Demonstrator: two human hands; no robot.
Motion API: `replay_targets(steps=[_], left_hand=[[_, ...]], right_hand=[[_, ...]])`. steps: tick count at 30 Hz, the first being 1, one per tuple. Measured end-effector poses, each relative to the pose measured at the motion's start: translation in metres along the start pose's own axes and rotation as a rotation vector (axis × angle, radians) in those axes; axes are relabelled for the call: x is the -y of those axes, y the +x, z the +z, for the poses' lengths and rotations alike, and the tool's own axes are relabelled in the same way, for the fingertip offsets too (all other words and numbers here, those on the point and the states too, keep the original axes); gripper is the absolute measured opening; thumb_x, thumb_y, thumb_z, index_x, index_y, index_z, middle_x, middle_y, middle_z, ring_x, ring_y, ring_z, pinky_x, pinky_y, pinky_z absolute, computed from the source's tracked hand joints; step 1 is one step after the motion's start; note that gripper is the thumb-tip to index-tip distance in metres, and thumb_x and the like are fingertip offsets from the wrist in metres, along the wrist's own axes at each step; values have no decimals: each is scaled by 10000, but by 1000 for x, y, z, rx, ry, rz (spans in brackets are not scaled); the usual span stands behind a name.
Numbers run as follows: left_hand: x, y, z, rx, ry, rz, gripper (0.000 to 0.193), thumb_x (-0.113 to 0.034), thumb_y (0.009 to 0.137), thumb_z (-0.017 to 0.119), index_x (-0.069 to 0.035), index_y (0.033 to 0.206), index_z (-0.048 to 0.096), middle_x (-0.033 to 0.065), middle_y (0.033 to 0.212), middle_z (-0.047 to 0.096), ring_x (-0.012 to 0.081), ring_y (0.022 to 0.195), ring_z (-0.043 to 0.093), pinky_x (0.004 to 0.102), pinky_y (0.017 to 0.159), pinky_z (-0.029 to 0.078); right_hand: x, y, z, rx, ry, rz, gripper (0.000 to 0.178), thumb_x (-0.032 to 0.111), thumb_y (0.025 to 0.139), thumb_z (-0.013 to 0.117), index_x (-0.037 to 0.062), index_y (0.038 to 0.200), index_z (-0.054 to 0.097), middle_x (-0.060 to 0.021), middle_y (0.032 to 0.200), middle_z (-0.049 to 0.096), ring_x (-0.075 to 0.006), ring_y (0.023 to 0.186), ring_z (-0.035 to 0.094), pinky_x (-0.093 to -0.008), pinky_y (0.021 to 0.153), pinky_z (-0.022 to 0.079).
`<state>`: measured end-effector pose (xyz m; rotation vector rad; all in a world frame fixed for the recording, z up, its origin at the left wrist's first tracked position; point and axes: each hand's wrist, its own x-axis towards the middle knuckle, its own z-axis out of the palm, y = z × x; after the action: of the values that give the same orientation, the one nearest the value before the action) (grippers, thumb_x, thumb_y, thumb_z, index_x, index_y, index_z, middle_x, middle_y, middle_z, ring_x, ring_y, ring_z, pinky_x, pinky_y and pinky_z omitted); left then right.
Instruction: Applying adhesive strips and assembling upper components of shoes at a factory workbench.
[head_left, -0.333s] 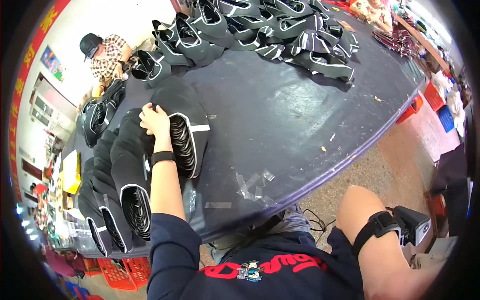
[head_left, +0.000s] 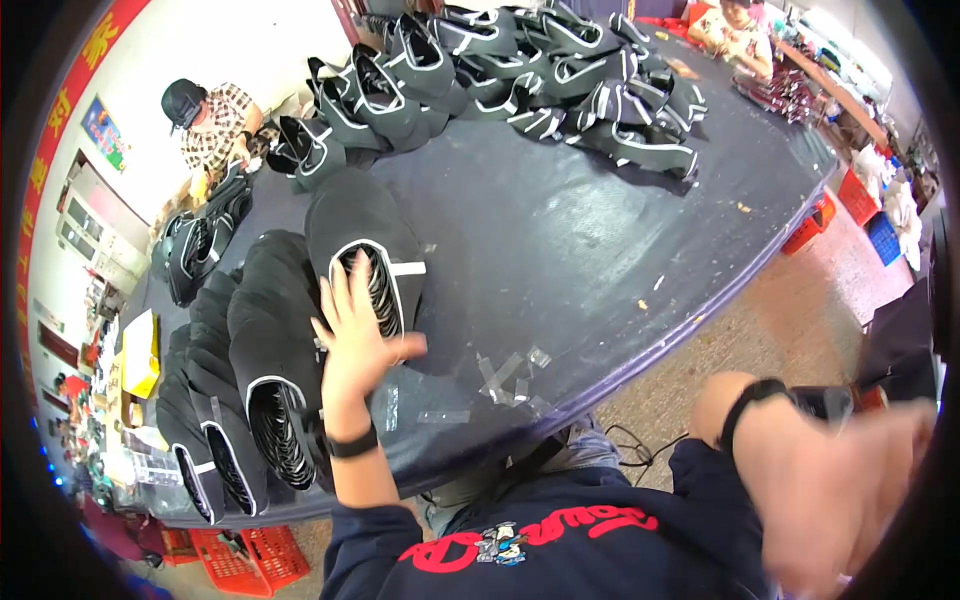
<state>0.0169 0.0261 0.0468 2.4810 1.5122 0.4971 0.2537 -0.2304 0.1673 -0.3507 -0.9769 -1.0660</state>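
Nested stacks of black shoe uppers with white edging lie on the dark-covered table point(head_left: 560, 260). My left hand point(head_left: 358, 330) is open, fingers spread, over the front opening of the nearest-to-centre stack point(head_left: 362, 212); whether the fingertips touch it I cannot tell. To its left lies another stack of uppers point(head_left: 275, 325), with narrower stacks point(head_left: 208, 375) farther left. My right hand point(head_left: 845, 475) is raised at the lower right, away from the table, smeared by motion, so its fingers cannot be made out. Each wrist wears a black strap.
A large heap of uppers point(head_left: 480, 75) covers the table's far side. A person in a checked shirt point(head_left: 215, 125) sits at the far left beside more uppers point(head_left: 200, 235). Another person point(head_left: 735, 35) is at the far right. Red baskets point(head_left: 250, 560) stand below the table's left edge.
My left hand has come off the top of the stack toward me, its fingers now spread over the opening. My right hand has swung into view, blurred.
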Motion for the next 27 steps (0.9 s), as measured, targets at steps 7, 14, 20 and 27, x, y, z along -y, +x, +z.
replay_targets(steps=[7,14,20,27], left_hand=[[38,-30,61,-238,-216,128,997,-77,677,819,-129,1495,252,202,1575,68,454,1428,98,555,1139,209],[52,-16,94,-356,-137,104,1006,-188,698,818,-203,1514,228,214,1569,77,430,1439,100,614,1087,241],[51,-19,90,-284,-41,77,968,-253,743,788,-227,1517,208,189,1570,66,403,1439,115,623,1106,183],[47,-24,81,-373,0,141,1199,-451,615,841,-114,1517,126,207,1572,65,392,1459,79,648,1111,63]], right_hand=[[-213,-108,-19,779,-822,317,437,110,780,702,22,1176,538,-165,1142,551,-340,1104,496,-442,959,390],[-312,-229,-131,1215,-1231,822,810,219,764,751,111,1439,317,-198,1353,464,-393,1249,464,-476,1013,432],[-353,-259,-157,1082,-1492,670,380,154,848,637,70,1146,416,-174,1109,523,-392,913,639,-492,745,551],[-316,-198,-92,728,-983,234,315,-6,790,538,120,1078,561,-73,1099,569,-304,923,638,-397,692,547]])
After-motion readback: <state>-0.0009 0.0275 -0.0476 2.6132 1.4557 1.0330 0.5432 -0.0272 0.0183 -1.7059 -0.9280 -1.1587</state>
